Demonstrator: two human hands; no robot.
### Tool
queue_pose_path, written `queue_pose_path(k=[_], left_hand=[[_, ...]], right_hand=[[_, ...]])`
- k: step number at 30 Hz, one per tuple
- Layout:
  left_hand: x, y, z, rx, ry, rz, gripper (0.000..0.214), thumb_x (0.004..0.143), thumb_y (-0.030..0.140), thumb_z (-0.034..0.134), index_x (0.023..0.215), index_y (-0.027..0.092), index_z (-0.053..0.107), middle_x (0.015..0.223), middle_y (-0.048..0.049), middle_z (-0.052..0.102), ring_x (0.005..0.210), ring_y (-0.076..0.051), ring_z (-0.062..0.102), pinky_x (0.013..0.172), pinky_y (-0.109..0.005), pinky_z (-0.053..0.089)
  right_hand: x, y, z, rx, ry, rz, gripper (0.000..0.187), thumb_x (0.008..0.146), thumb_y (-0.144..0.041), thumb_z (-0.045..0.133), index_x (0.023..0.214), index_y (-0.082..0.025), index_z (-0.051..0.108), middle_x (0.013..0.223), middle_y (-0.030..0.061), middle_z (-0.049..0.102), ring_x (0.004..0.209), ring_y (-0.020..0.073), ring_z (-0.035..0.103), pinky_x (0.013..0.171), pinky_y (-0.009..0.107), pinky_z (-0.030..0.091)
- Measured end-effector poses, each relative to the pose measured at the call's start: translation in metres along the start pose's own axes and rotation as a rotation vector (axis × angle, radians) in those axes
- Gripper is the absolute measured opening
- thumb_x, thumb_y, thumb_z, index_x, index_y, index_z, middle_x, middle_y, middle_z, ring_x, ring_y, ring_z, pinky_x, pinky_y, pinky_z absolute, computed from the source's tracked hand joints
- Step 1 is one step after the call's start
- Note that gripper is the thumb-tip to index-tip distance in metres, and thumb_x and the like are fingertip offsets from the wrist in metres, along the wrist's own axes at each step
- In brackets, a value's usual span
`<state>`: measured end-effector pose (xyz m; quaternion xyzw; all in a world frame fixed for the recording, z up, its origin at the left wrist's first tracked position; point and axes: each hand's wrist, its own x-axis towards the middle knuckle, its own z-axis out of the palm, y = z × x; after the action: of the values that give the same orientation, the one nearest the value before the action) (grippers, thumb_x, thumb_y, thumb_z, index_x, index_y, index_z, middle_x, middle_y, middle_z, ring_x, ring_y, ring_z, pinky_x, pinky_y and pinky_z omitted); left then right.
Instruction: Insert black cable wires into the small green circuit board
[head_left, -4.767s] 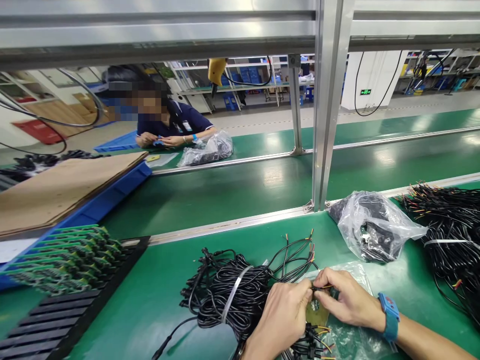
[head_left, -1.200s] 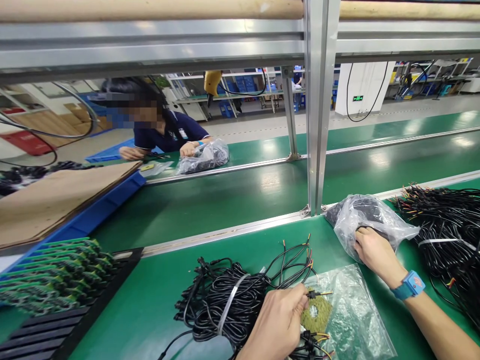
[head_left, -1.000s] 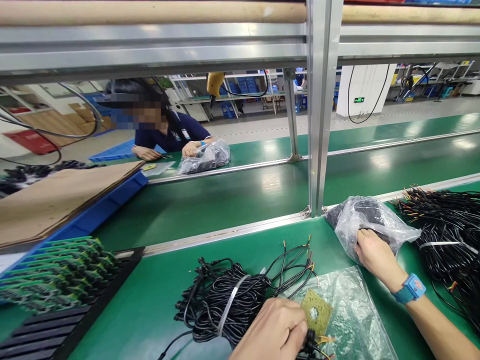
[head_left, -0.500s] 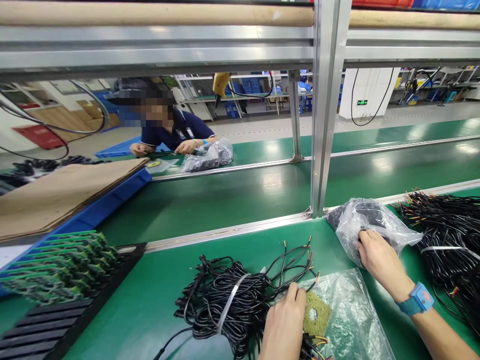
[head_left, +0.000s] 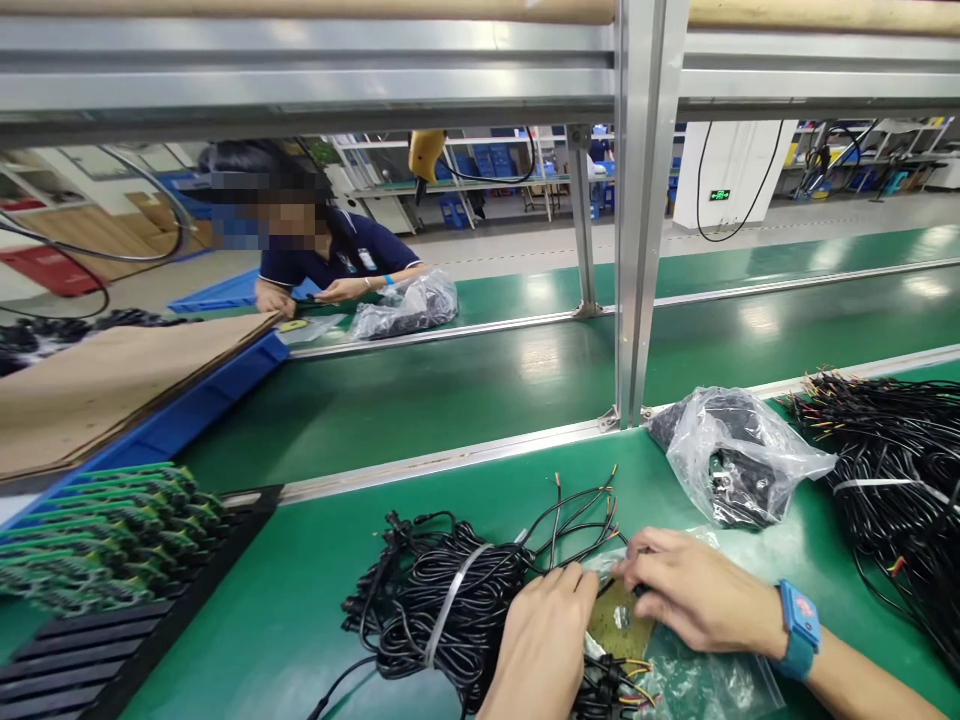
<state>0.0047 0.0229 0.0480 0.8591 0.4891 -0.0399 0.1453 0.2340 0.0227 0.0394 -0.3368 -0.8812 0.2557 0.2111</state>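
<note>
My left hand (head_left: 544, 640) rests on the tied bundle of black cables (head_left: 442, 610), its fingers curled around a wire end at the bundle's right side. My right hand (head_left: 694, 595), with a blue wristband, is pinched closed just right of it, fingertips meeting the left hand's. What the pinch holds is hidden. Under both hands lies a small olive-green pad with a hole (head_left: 619, 625) on a clear plastic bag (head_left: 705, 685). Loose wire ends with coloured tips (head_left: 585, 500) fan out behind the hands.
A crumpled plastic bag of black parts (head_left: 731, 455) sits behind my right hand, with a big pile of black cables (head_left: 900, 470) beside it. Green circuit boards (head_left: 105, 530) stand in a black rack at the left. An aluminium post (head_left: 637, 220) rises ahead. A co-worker (head_left: 330, 260) works across the belt.
My right hand has left the bag of black parts and come back down to meet my left hand over the green pad. My left hand has stayed by the bundle.
</note>
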Motion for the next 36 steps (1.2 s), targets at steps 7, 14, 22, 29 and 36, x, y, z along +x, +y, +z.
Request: queue_pose_path(k=[7, 14, 22, 29, 36], left_hand=[[0.004, 0.005, -0.005, 0.014, -0.095, -0.030, 0.036, 0.084, -0.002, 0.037, 0.101, 0.016, 0.064, 0.098, -0.0087, 0.066, 0.094, -0.030, 0.065, 0.079, -0.042, 0.043], [0.001, 0.007, -0.007, 0.007, -0.125, -0.058, 0.036, 0.084, 0.001, 0.039, 0.103, 0.017, 0.065, 0.098, -0.0073, 0.069, 0.092, -0.031, 0.068, 0.071, -0.042, 0.040], [0.004, 0.012, -0.009, 0.053, -0.166, -0.144, 0.040, 0.083, -0.001, 0.037, 0.104, 0.015, 0.067, 0.100, -0.0115, 0.072, 0.092, -0.035, 0.070, 0.073, -0.042, 0.043], [0.002, 0.004, 0.004, 0.032, -0.068, -0.107, 0.037, 0.084, -0.001, 0.038, 0.103, 0.015, 0.066, 0.096, -0.0106, 0.071, 0.089, -0.034, 0.070, 0.072, -0.043, 0.045], [-0.001, -0.002, 0.015, 0.014, 0.007, -0.071, 0.033, 0.094, 0.003, 0.035, 0.103, 0.015, 0.063, 0.095, -0.0093, 0.068, 0.091, -0.032, 0.069, 0.073, -0.041, 0.043]], right_hand=[[0.001, 0.004, 0.010, -0.049, -0.072, 0.030, 0.022, 0.104, -0.032, 0.044, 0.113, -0.018, 0.058, 0.122, 0.0154, 0.063, 0.124, 0.0294, 0.054, 0.096, 0.048, 0.050], [0.000, 0.006, 0.013, -0.025, -0.026, -0.008, 0.022, 0.106, -0.033, 0.042, 0.118, -0.019, 0.055, 0.120, 0.0115, 0.066, 0.130, 0.0284, 0.049, 0.101, 0.048, 0.048], [-0.001, 0.007, 0.008, -0.071, 0.050, -0.047, 0.027, 0.106, -0.035, 0.041, 0.116, -0.016, 0.058, 0.128, 0.0183, 0.062, 0.127, 0.0284, 0.051, 0.098, 0.047, 0.047], [0.001, 0.002, 0.012, -0.066, 0.031, -0.064, 0.024, 0.103, -0.033, 0.044, 0.108, -0.017, 0.060, 0.114, 0.0161, 0.067, 0.119, 0.0288, 0.055, 0.094, 0.045, 0.047], [0.003, 0.002, 0.008, -0.029, -0.017, -0.074, 0.024, 0.103, -0.035, 0.044, 0.104, -0.017, 0.060, 0.109, 0.0137, 0.068, 0.117, 0.0288, 0.056, 0.092, 0.045, 0.046]])
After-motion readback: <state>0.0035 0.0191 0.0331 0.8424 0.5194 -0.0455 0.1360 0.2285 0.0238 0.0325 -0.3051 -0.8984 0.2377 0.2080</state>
